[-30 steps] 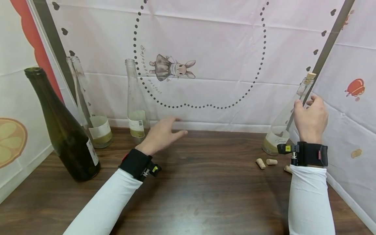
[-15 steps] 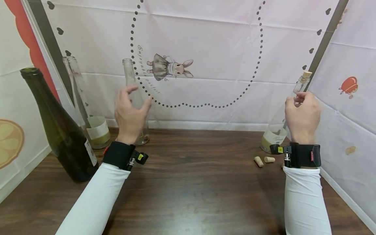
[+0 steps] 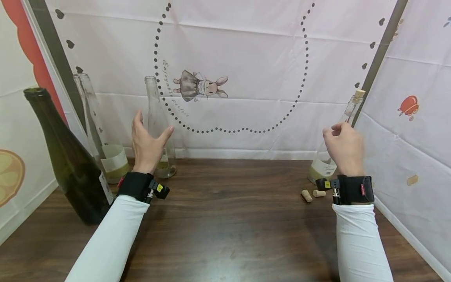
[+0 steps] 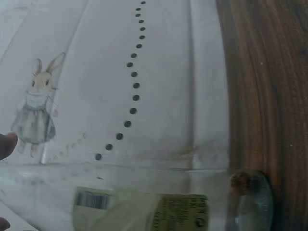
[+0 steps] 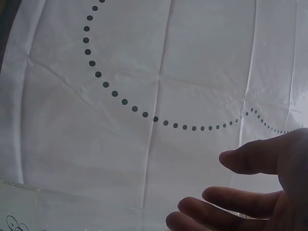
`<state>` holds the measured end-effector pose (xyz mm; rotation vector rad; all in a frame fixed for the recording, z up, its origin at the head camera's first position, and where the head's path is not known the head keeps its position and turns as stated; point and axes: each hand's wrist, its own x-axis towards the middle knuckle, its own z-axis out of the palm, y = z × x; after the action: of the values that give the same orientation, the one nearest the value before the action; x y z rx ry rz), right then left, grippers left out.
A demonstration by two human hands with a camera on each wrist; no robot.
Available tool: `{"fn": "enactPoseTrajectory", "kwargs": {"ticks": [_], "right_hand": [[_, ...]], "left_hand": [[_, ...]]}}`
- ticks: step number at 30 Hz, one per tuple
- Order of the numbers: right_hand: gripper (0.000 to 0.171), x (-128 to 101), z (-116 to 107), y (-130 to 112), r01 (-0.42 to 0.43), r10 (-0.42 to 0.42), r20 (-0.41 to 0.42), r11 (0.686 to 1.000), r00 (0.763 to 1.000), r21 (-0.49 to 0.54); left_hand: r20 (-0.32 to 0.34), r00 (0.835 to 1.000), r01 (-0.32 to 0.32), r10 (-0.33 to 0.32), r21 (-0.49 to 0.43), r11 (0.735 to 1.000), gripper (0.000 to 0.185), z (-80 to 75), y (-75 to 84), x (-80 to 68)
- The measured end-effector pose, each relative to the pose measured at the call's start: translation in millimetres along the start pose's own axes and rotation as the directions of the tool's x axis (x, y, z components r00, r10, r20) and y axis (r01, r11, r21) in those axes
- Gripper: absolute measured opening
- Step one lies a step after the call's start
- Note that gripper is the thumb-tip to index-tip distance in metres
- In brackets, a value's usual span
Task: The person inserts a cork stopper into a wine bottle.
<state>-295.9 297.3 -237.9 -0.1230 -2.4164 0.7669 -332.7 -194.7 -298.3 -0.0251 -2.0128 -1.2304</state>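
Observation:
My left hand [image 3: 147, 150], thumb and fingers spread wide, is at the body of a clear glass bottle [image 3: 152, 94] that stands uncorked near the back wall. In the left wrist view this bottle [image 4: 144, 178] stretches along the bottom, with a small brown lump [image 4: 239, 183] at its base and two fingertips at the left edge. At the right, my right hand [image 3: 346, 152] hovers in front of another clear bottle [image 3: 322, 169] topped by a cork [image 3: 359, 93]. The right wrist view shows this hand [image 5: 255, 192] with loosely bent fingers and nothing between them.
Two loose corks [image 3: 306, 196] lie by the corked bottle's base. On the left stand a tall dark green bottle [image 3: 67, 160] and, behind it, another clear bottle [image 3: 114, 162]. A printed cloth [image 3: 239, 70] hangs behind the wooden table [image 3: 229, 219].
My left hand has moved left from the middle to the uncorked clear bottle, spreading its fingers. The right hand has drawn slightly down and left, away from the corked bottle's neck.

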Motion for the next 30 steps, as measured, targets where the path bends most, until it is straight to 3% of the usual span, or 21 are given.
{"fn": "enactPoseTrajectory", "kwargs": {"ticks": [15,30], "right_hand": [[0.059,-2,9,-2,0.012,0.001,0.192,0.998,0.981,-0.064],[0.059,-1,12,3,0.032,-0.003,0.280,0.995,0.960,-0.099]], "left_hand": [[0.119,0.983,0.143,-0.137,-0.037,0.989,0.113,4.9,-25.2,4.9],[0.166,0.971,0.169,-0.170,0.021,0.985,0.094,5.3,-29.6,6.6]]}}
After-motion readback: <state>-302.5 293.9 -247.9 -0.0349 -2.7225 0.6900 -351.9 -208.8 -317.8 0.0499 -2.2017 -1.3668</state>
